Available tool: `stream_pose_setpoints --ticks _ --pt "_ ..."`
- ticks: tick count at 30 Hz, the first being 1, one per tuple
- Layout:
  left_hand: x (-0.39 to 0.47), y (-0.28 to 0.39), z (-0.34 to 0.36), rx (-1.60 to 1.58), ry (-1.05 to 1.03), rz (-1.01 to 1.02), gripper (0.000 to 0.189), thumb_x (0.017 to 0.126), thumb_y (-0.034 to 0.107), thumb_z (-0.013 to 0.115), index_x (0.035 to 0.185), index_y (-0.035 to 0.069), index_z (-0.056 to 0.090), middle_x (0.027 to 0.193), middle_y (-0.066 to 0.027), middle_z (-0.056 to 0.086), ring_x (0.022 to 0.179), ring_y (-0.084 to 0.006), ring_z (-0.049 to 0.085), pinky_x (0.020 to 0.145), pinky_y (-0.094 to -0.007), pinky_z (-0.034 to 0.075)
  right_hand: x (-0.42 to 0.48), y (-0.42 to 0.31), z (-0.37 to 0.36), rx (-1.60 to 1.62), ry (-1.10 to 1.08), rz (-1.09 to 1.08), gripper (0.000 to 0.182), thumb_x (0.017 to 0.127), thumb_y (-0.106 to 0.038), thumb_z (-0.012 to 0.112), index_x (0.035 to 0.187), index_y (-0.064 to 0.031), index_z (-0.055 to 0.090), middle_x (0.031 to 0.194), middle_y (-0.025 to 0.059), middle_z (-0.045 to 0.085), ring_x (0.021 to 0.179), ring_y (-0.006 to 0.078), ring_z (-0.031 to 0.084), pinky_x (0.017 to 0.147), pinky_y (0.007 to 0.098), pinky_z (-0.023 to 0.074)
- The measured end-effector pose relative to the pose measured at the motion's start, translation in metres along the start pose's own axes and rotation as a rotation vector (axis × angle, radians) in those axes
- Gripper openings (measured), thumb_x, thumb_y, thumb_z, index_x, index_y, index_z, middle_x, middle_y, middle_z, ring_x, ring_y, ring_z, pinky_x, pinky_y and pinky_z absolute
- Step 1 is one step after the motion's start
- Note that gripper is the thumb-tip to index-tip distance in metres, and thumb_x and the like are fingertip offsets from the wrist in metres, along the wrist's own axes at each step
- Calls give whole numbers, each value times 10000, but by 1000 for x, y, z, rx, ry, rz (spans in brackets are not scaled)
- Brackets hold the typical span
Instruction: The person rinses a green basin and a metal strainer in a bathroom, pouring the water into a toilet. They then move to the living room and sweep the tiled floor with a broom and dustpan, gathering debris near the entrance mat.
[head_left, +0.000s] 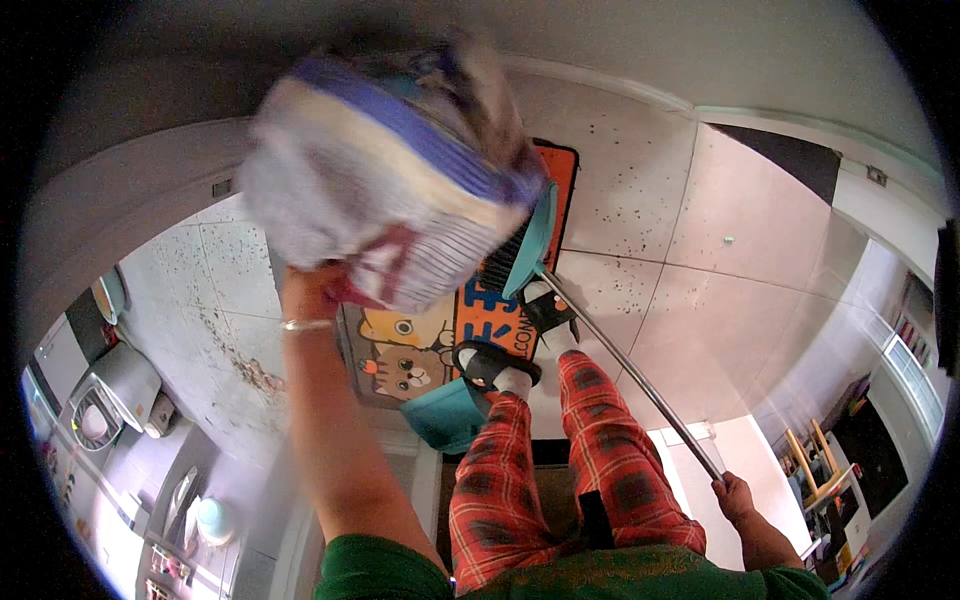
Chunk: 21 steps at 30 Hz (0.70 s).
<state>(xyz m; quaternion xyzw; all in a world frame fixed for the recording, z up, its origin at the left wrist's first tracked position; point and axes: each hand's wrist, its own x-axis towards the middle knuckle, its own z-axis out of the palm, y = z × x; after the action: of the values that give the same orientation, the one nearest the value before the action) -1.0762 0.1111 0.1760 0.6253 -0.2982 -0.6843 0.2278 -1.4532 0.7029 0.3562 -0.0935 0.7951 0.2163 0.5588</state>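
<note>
My left hand grips the lower edge of a large, bulky fabric bag or bundle, raised in front of me and blurred by motion. It is grey and ribbed, with blue and cream bands and dark red near my fingers. My right hand is closed around the upper end of a broom's metal handle. The teal broom head, its dark bristles facing left, rests by the doormat, which shows cartoon cats. The bag covers part of the mat. Beside my slippered foot lies a teal dustpan.
Dark crumbs are scattered over the tiles on the right. A heavier line of debris lies on the left floor. Walls border the far side. A white appliance stands at left, wooden furniture at right.
</note>
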Motion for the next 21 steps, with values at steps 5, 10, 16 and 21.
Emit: stream_pose_setpoints --ticks 5,10,16,21 --pt "2 4 64 1383 -191 179 418 606 62 588 1012 49 489 940 -118 559 900 -246 534 772 -327 430 4 4 2 -41 24 -17 282 743 -285 518 704 -8 484 619 196 517 624 363 517 562 406 400" --pt "11 23 89 1922 -229 131 488 660 107 528 1125 113 380 1144 -190 421 1000 -358 447 811 -405 399 2 -3 0 -57 23 -37 242 742 -223 519 706 13 481 578 182 491 558 307 488 541 377 389" --pt "45 28 110 2227 -53 896 655 588 193 601 1191 183 346 1244 -130 304 1096 -300 366 838 -391 381 10 18 9 -54 33 -37 269 741 -271 531 704 -8 491 634 202 525 637 368 519 565 417 402" --pt "33 33 117 2266 -600 397 579 567 300 614 1100 146 449 958 -169 552 895 -319 529 774 -398 420 10 19 9 -42 27 -20 268 737 -273 536 707 -10 497 636 201 528 640 363 522 568 413 403"
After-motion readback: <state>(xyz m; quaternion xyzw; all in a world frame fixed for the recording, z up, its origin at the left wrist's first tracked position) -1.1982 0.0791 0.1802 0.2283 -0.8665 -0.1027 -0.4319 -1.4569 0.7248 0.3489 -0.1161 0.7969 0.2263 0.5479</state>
